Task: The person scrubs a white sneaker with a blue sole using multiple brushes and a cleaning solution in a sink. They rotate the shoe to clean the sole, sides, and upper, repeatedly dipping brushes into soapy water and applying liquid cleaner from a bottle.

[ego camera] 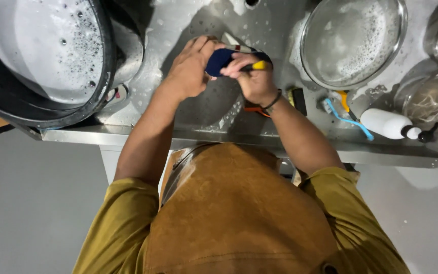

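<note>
Both my hands work together over a wet steel counter (193, 111). My left hand (191, 66) presses a dark blue sponge (219, 60) against a knife. My right hand (252, 76) grips the knife's yellow and black handle (256, 65). The pale blade (235, 43) pokes out above the sponge, partly hidden by my fingers. A dark band circles my right wrist.
A large black-rimmed pan (51, 56) with soapy water sits at the left. A sudsy steel bowl (353, 38) stands at the right, with more steel bowls (432, 99) beyond. A white pump bottle (389, 124) lies on its side beside a blue brush (348, 121).
</note>
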